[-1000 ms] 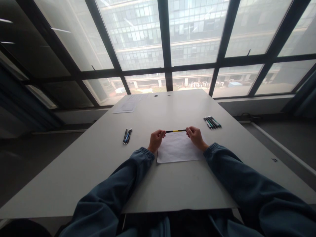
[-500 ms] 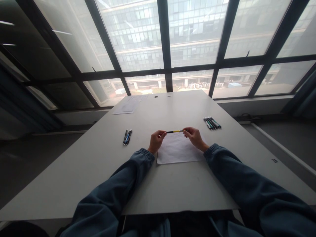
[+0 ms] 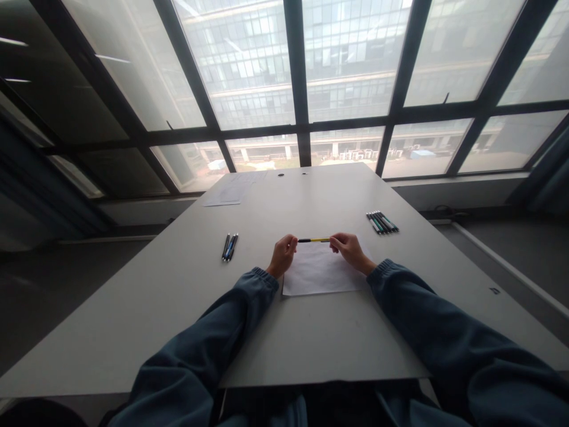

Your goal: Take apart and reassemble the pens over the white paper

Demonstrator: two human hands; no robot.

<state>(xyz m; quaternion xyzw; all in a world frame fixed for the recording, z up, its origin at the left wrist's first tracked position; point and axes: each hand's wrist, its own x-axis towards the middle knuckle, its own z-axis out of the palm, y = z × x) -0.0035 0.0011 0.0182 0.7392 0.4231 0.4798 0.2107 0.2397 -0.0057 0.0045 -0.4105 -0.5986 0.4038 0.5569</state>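
Observation:
A yellow and black pen [image 3: 313,240] is held level between my two hands, over the far edge of a white sheet of paper [image 3: 326,273]. My left hand [image 3: 282,255] pinches its dark end. At the other end, the fingers of my right hand [image 3: 350,249] are closed on the pen. To the left of my left hand lie several dark pens [image 3: 230,247], one with blue on it. Beyond my right hand is a row of several pens [image 3: 382,222] with black, white and green barrels.
The white table [image 3: 306,338] reaches forward to a large window wall [image 3: 302,89]. Printed sheets [image 3: 224,193] lie at its far left. A small dark mark or object [image 3: 495,290] is near the right edge. Two small round dark spots are at the far end.
Both hands have shifted very slightly, and the pen between them sits a little lower and more level. The pens and paper on the table stay where they were.

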